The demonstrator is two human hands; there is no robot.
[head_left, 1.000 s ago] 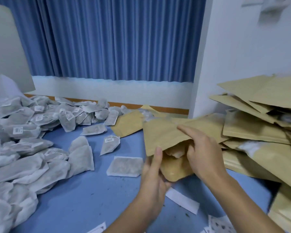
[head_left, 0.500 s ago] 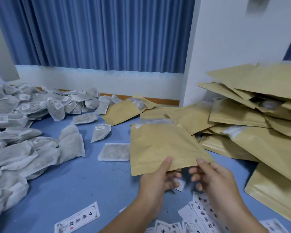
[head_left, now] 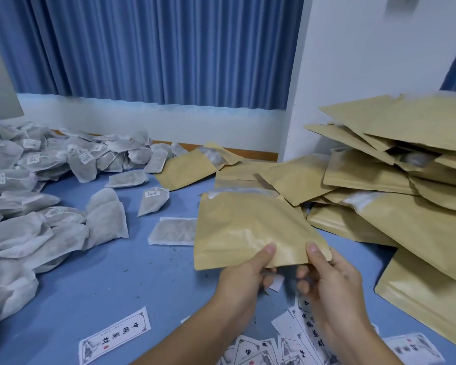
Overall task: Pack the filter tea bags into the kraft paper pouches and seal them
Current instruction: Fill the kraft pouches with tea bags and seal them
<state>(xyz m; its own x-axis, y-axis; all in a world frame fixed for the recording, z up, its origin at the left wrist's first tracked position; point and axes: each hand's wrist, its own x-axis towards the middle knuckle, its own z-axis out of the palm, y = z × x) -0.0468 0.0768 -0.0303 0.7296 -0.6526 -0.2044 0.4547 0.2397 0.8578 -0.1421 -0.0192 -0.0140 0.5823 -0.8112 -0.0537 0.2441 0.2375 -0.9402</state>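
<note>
- Both hands pinched the near edge of one flat tan kraft paper pouch (head_left: 248, 227) in the head view. The left hand (head_left: 244, 280) had its thumb on top and its fingers curled beneath, and the right hand (head_left: 332, 288) held it the same way, just beside.
- That pouch was held above the blue table (head_left: 116, 280) with its long axis running away from the person. Its pale mouth strip sat at the far end and its closed bottom lay at the hands (whether the mouth was open could not be told).
- Nearest to it was a flat rectangular grey-white filter tea bag (head_left: 173, 231), lying on the table just beside the pouch's left edge and so closer to the left hand.
- Further left spread a loose heap of grey-white filter tea bags (head_left: 32, 233).
- On the right hand's side, a slumped stack of tan kraft pouches (head_left: 406, 180) lay against the white wall.
- White printed paper labels (head_left: 115, 335) lay scattered on the table nearest the person.
- Judged from this, loading would call for regripping the pouch so that its far mouth could be reached. The left hand looked best placed to fetch a bag.
</note>
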